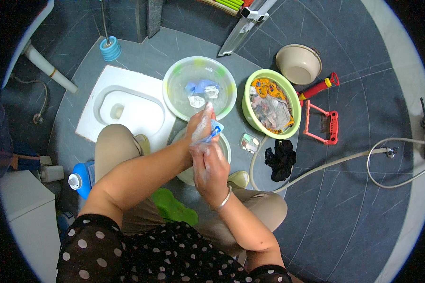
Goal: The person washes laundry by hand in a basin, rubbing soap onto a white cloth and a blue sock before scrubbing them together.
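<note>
My left hand (201, 125) and my right hand (211, 170) are close together, both wet with white suds. Their fingers are closed around a small light-blue and white cloth (216, 130), which shows between them. The fingers hide much of it, so its exact kind is unclear. Below my hands stands a pale basin (227, 152), partly covered by my arms. Just beyond is a translucent basin (171, 94) with yellow and green patches, holding a blue cloth (202, 87) and white pieces of cloth (197, 101) in water.
On the right are a green basin (247, 109) of clothes, soap dish (249, 143), black cloth (281, 160), hose (316, 170), red frame (334, 127) and beige basin (295, 66). A squat toilet (109, 78) lies left, near a blue bottle (83, 179). A green stool (174, 207) is beneath me.
</note>
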